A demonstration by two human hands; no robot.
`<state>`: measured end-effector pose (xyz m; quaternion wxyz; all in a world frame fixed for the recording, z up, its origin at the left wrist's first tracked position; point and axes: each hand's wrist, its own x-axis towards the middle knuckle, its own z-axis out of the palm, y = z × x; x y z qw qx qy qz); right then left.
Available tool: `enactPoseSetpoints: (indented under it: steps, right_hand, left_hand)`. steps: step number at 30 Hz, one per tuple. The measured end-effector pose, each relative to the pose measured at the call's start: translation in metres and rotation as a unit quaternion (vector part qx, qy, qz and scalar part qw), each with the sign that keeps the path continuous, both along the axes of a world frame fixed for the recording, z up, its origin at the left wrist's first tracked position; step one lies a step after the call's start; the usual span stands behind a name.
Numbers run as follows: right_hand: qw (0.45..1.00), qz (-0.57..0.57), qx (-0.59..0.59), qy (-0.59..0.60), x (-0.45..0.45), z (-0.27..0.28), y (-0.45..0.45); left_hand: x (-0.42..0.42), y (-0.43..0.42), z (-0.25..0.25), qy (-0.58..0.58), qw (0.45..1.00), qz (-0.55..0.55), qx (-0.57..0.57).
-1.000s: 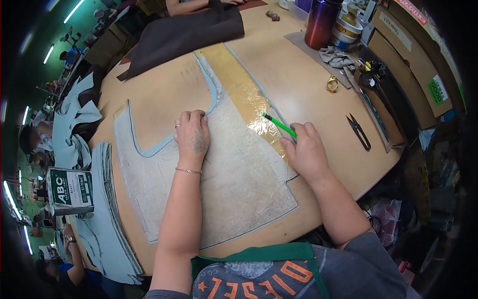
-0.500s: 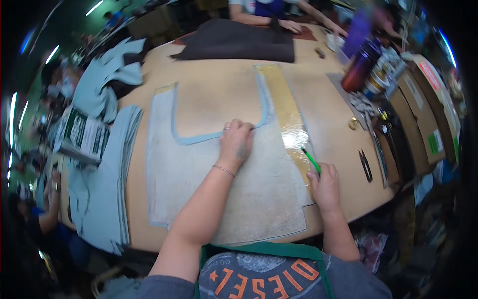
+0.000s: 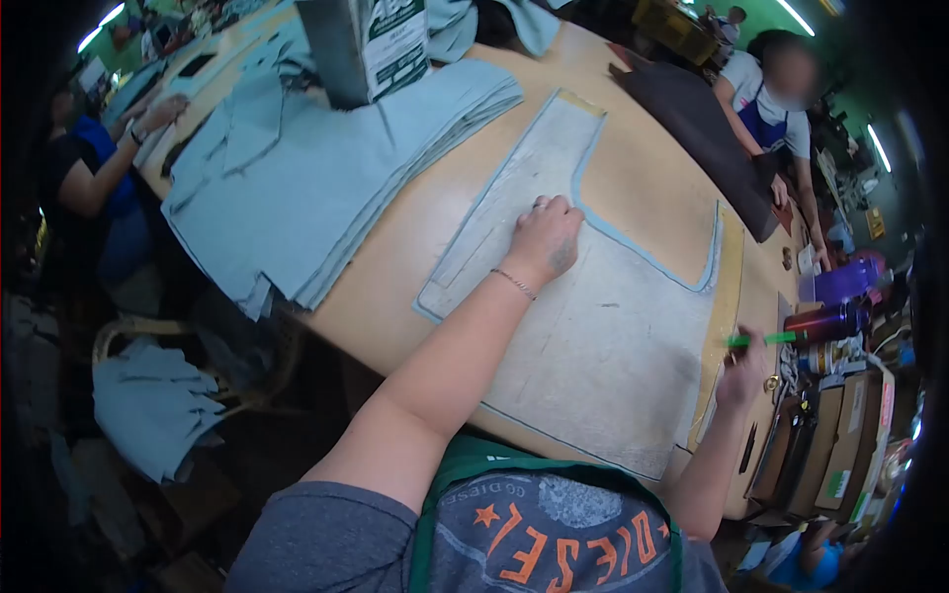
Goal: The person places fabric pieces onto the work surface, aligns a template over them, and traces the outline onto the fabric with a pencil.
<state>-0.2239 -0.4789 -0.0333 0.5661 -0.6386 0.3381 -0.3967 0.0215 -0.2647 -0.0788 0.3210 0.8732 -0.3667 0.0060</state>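
Observation:
A pale, worn pattern board with a U-shaped cutout and a yellow tape strip on its right side lies over light blue material, whose edge shows around it. My left hand presses on the board beside the cutout's left corner. Its fingers are bent and close together, with the tips hidden. Closed around a green pen, my right hand is over the strip's right edge, slightly blurred. The pen points left; whether its tip touches the board I cannot tell.
To the left, a stack of light blue pieces bears a metal can. Dark material lies at the far edge near a co-worker. A bottle, small snips and cardboard boxes stand or lie at right.
The view has swung to the left. My left hand has shifted leftward along the cutout edge to its left corner. My right hand has turned the pen, which now points left.

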Motion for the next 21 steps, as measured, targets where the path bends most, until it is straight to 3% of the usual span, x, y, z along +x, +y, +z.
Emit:
enactPoseSetpoints:
  steps: [1, 2, 5, 8, 10, 15, 21]
  right_hand:
    - [0.996, 0.081, -0.026, 0.035, 0.025, 0.003, 0.009]
    - [0.989, 0.134, 0.043, 0.053, 0.059, 0.019, 0.037]
    - [0.947, 0.299, 0.060, 0.100, 0.145, 0.043, 0.117]
    - [0.843, 0.515, 0.031, 0.152, 0.211, 0.041, 0.170]
    - [0.782, 0.572, -0.094, 0.229, 0.240, 0.029, 0.201]
    - [0.662, 0.623, -0.180, 0.375, 0.259, 0.014, 0.241]
    - [0.646, 0.675, -0.117, 0.338, 0.256, 0.004, 0.243]
  left_hand:
    - [-0.002, 0.002, 0.000, 0.026, 0.999, -0.007, 0.020]
    - [-0.006, 0.003, -0.005, 0.007, 1.000, 0.012, 0.000]
    - [-0.009, 0.007, -0.011, -0.018, 0.999, 0.040, -0.009]
    - [-0.007, 0.012, -0.008, 0.003, 0.999, 0.001, 0.036]
    - [-0.006, 0.010, -0.016, -0.029, 0.999, -0.008, 0.040]
    - [-0.003, 0.010, -0.024, -0.082, 0.994, 0.005, 0.067]
    - [-0.006, 0.010, -0.024, -0.053, 0.998, 0.020, 0.012]
